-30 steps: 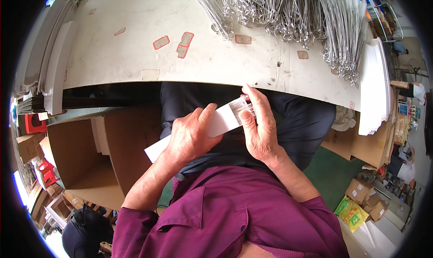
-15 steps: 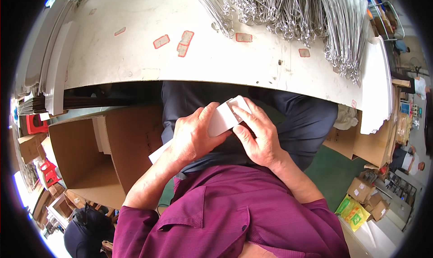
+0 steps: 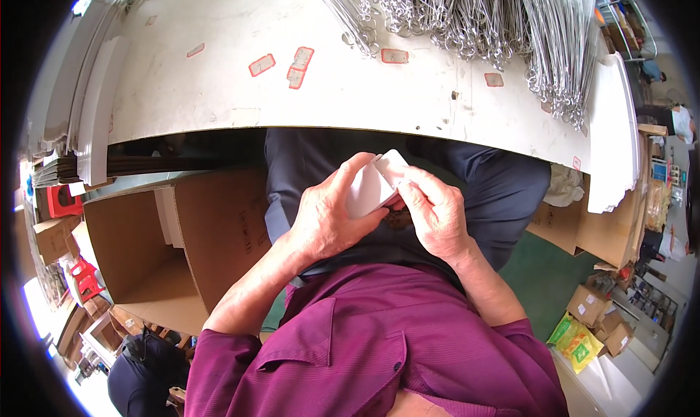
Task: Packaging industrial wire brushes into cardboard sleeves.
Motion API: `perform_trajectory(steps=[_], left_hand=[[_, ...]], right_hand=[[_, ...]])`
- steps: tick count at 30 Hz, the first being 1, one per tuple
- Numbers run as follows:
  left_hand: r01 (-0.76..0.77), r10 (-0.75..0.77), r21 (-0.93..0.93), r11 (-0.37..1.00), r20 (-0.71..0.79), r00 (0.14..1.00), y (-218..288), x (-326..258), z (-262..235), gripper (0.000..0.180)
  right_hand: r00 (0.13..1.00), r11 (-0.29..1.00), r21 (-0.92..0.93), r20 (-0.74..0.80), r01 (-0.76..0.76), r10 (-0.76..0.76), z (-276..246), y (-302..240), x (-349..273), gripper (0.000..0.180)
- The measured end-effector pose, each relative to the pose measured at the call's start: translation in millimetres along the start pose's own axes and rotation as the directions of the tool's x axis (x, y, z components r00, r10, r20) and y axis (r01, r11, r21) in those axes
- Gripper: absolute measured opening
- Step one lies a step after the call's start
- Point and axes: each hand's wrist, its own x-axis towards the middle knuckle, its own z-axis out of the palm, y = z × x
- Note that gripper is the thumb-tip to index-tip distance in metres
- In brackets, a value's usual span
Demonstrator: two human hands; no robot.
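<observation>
Over my lap, in front of the table edge, my left hand (image 3: 326, 214) is wrapped round a long, narrow white carton (image 3: 367, 192). Its thumb lies along the near side and its fingers along the far side. At the carton's end, a white flap (image 3: 392, 165) stands out at the upper right. My right hand (image 3: 440, 219) pinches the edge of this end between thumb and fingers. Most of the carton's lower length is hidden behind my left hand and wrist. Whether anything is inside it I cannot tell.
A white table (image 3: 211, 100) spans the far side. Thin metal rods with looped ends (image 3: 474, 23) lie in bunches at its back right. White flat cartons (image 3: 100, 114) are stacked left, more white cartons (image 3: 614, 140) right. An open cardboard box (image 3: 222, 235) stands left of my legs.
My right hand's fingers have come out of the carton's open end and now pinch its edge. The flap is tipped further over the end. The left hand has shifted slightly up the carton.
</observation>
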Motion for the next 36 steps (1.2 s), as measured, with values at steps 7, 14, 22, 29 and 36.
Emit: perform_trajectory(steps=[7,14,22,29,36], left_hand=[[-0.009,0.010,-0.053,0.999,0.025,1.000,5,4,8,0.073],[-0.063,0.061,0.105,0.992,0.022,0.998,4,5,11,0.060],[0.020,-0.019,0.126,0.992,-0.010,1.000,1,5,16,0.066],[-0.048,0.066,0.191,0.980,-0.086,0.994,0,0,23,0.058],[-0.020,0.035,0.201,0.979,-0.073,0.997,-6,-5,24,0.058]], right_hand=[[0.937,0.904,0.290,-0.053,-0.315,0.344,7,-13,-2,0.031],[0.992,0.965,-0.250,-0.069,0.082,-0.102,8,-7,-3,0.017],[0.988,0.988,-0.049,-0.048,-0.146,0.144,13,-12,0,0.020],[0.949,0.947,0.171,-0.112,-0.273,0.294,25,-5,-1,0.010],[0.867,0.788,0.405,0.024,-0.463,0.497,13,-1,3,0.013]])
